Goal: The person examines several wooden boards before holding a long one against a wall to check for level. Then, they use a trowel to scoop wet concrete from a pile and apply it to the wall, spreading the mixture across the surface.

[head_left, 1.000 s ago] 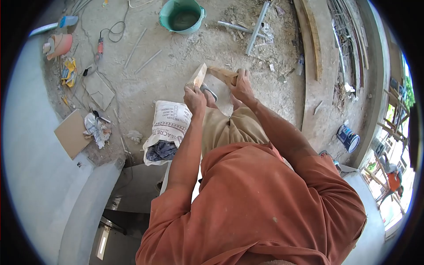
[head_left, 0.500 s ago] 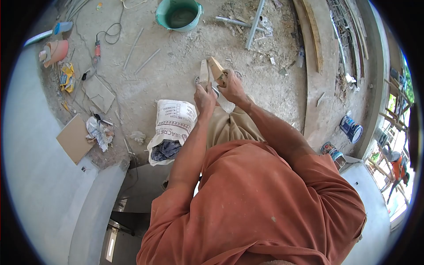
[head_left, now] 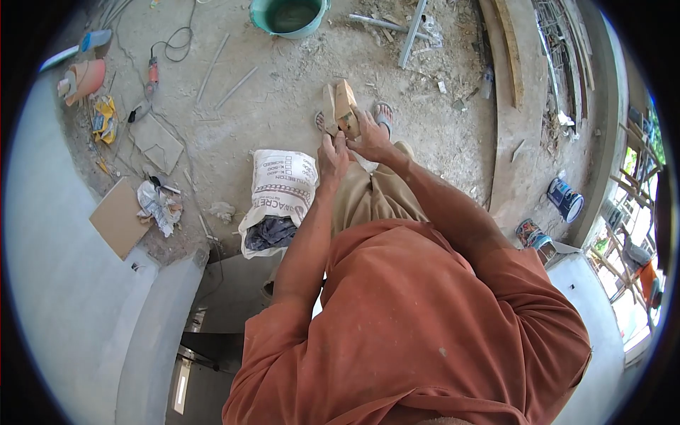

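We cannot see where the left hand [head_left: 333,157] and right hand [head_left: 370,142] grip the two tile pieces [head_left: 338,108], since fingers cover the lower ends; beyond those pieces, the green bucket [head_left: 287,15] is cut by the top edge; the sack [head_left: 278,195] beside them bears print too small to read.

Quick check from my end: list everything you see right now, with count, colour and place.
tile pieces: two, tan, held side by side in both hands
cement sack: one, white, open, on the floor left of the legs
bucket: one, teal, top centre
angle grinder: one, red, corded, upper left
flat tile: one, tan, by the left wall
paint cans: two, at right near the ledge
planks: long, brown, upper right
sandals: grey, on the feet
left hand: grip on the left piece
right hand: grip on the right piece
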`<state>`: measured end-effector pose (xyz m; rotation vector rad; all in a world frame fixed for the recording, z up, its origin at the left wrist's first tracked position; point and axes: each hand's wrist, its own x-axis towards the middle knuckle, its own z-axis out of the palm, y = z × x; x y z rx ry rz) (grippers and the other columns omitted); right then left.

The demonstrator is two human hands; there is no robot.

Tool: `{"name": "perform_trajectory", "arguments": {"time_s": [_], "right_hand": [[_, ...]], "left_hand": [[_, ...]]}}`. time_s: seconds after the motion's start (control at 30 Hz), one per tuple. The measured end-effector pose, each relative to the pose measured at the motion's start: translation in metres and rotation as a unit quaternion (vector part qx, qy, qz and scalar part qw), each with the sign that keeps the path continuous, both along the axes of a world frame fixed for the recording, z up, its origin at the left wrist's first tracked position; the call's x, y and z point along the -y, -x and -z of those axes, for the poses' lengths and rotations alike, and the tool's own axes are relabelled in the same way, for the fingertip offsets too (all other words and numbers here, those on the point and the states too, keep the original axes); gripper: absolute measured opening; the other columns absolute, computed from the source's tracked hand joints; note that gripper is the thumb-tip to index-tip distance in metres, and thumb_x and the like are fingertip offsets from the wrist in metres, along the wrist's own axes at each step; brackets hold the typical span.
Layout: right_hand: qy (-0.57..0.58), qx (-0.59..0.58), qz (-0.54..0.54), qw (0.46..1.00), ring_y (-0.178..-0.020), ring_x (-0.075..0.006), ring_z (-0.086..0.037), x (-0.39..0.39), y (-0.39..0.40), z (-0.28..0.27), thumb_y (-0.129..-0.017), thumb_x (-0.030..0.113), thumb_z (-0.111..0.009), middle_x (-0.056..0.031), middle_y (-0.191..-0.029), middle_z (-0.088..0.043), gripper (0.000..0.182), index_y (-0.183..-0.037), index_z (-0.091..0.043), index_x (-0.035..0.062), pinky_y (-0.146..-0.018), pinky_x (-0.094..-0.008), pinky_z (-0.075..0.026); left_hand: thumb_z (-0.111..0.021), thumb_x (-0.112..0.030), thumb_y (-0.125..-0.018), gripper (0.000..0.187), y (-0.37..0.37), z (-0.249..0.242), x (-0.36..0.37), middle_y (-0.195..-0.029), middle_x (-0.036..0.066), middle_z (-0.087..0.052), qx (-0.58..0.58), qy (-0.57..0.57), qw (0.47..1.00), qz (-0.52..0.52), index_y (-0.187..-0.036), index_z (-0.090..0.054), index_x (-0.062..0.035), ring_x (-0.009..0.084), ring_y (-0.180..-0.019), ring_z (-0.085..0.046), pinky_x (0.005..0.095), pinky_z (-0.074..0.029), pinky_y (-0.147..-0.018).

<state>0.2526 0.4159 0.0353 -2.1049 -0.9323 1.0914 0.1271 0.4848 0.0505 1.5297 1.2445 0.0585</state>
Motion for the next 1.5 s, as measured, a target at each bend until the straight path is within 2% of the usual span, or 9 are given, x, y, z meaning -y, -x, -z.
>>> {"name": "perform_trajectory", "arguments": {"time_s": [0.2, 0.5, 0.6, 0.73, 0.87, 1.0, 1.13, 1.33, 1.5], "right_hand": [[0.022, -0.005, -0.003, 1.0, -0.123, -0.0403, -0.048, 0.0, 0.005, -0.006, -0.077, 0.035, -0.073, -0.0244, -0.133, -0.047, 0.091, -0.148, -0.025, 0.0017, -0.102, -0.0497, -0.036], [-0.006, -0.007, 0.036, 0.999, -0.124, -0.0432, -0.045, 0.012, 0.023, -0.016, -0.076, 0.022, -0.075, -0.0292, -0.13, -0.045, 0.089, -0.144, -0.025, -0.0051, -0.102, -0.0442, -0.041], [-0.013, 0.021, 0.006, 1.0, -0.117, -0.0503, -0.047, 0.022, 0.028, -0.02, -0.077, 0.015, -0.073, -0.0319, -0.132, -0.04, 0.08, -0.139, -0.028, -0.0071, -0.099, -0.05, -0.043], [-0.049, 0.008, 0.114, 0.992, -0.112, -0.0477, -0.051, 0.042, 0.028, -0.006, -0.078, 0.014, -0.068, -0.0327, -0.127, -0.044, 0.066, -0.131, -0.034, -0.0059, -0.096, -0.0481, -0.044], [0.034, -0.058, 0.27, 0.961, -0.106, -0.0412, -0.057, 0.055, -0.009, -0.018, -0.078, 0.007, -0.059, -0.0287, -0.115, -0.054, 0.056, -0.127, -0.038, -0.0061, -0.094, -0.0432, -0.046], [-0.132, -0.173, 0.384, 0.897, -0.101, -0.0258, -0.061, 0.109, -0.081, 0.046, -0.079, 0.008, -0.057, -0.0159, -0.116, -0.055, 0.048, -0.123, -0.042, -0.0052, -0.092, -0.0376, -0.05], [-0.169, -0.262, 0.455, 0.834, -0.105, -0.0281, -0.061, 0.133, -0.144, 0.04, -0.084, 0.003, -0.052, -0.0174, -0.116, -0.056, 0.04, -0.121, -0.042, -0.0066, -0.1, -0.0453, -0.051], [-0.183, -0.433, 0.522, 0.712, -0.12, -0.0354, -0.053, 0.214, -0.21, 0.165, -0.086, 0.001, -0.05, -0.0197, -0.129, -0.049, 0.048, -0.133, -0.038, -0.0021, -0.107, -0.0503, -0.046], [-0.027, -0.346, 0.542, 0.765, -0.125, -0.0316, -0.049, 0.282, -0.211, 0.277, -0.082, 0.002, -0.05, -0.0208, -0.135, -0.043, 0.059, -0.138, -0.033, 0.0013, -0.11, -0.0459, -0.042]], "left_hand": [[-0.047, -0.038, -0.099, 0.043, 0.006, 0.007, -0.001, -0.087, 0.03, -0.065, 0.002, -0.005, 1.0, 0.022, -0.101, -0.055, 0.0044, 0.05, -0.086, -0.06, 0.0541, -0.044, -0.077], [-0.051, -0.029, -0.099, 0.032, 0.02, 0.009, 0.013, -0.085, 0.033, -0.063, 0.014, -0.018, 0.998, 0.052, -0.095, -0.05, 0.003, 0.0529, -0.081, -0.058, 0.0566, -0.043, -0.068], [-0.05, -0.024, -0.099, 0.029, 0.028, 0.006, 0.019, -0.088, 0.033, -0.063, -0.016, -0.012, 0.992, 0.122, -0.098, -0.05, 0.0046, 0.0523, -0.083, -0.059, 0.056, -0.044, -0.069], [-0.048, -0.022, -0.099, 0.026, 0.031, 0.012, 0.027, -0.088, 0.029, -0.064, 0.082, -0.077, 0.988, 0.103, -0.099, -0.05, 0.0038, 0.0472, -0.082, -0.061, 0.0511, -0.045, -0.068], [-0.044, -0.021, -0.1, 0.038, 0.035, 0.013, 0.006, -0.099, 0.035, -0.061, -0.041, -0.092, 0.993, 0.058, -0.117, -0.045, 0.0131, 0.0496, -0.092, -0.059, 0.052, -0.045, -0.078], [-0.04, -0.017, -0.101, 0.05, 0.067, 0.046, -0.039, -0.105, 0.041, -0.055, -0.098, -0.213, 0.972, -0.033, -0.129, -0.029, 0.0215, 0.0527, -0.096, -0.056, 0.0526, -0.044, -0.081], [-0.037, -0.021, -0.103, 0.041, 0.103, 0.065, -0.103, -0.118, 0.037, -0.052, -0.027, -0.133, 0.976, -0.172, -0.124, -0.036, 0.0148, 0.0425, -0.105, -0.062, 0.0428, -0.055, -0.084], [-0.036, -0.017, -0.102, 0.042, 0.125, 0.06, -0.142, -0.128, 0.032, -0.048, -0.026, -0.127, 0.956, -0.262, -0.129, -0.033, 0.0142, 0.0365, -0.109, -0.061, 0.0412, -0.058, -0.092], [-0.042, -0.028, -0.099, 0.046, 0.156, 0.06, -0.153, -0.129, 0.024, -0.05, -0.039, -0.178, 0.96, -0.21, -0.13, -0.043, 0.0076, 0.036, -0.115, -0.057, 0.0525, -0.055, -0.093]]}}
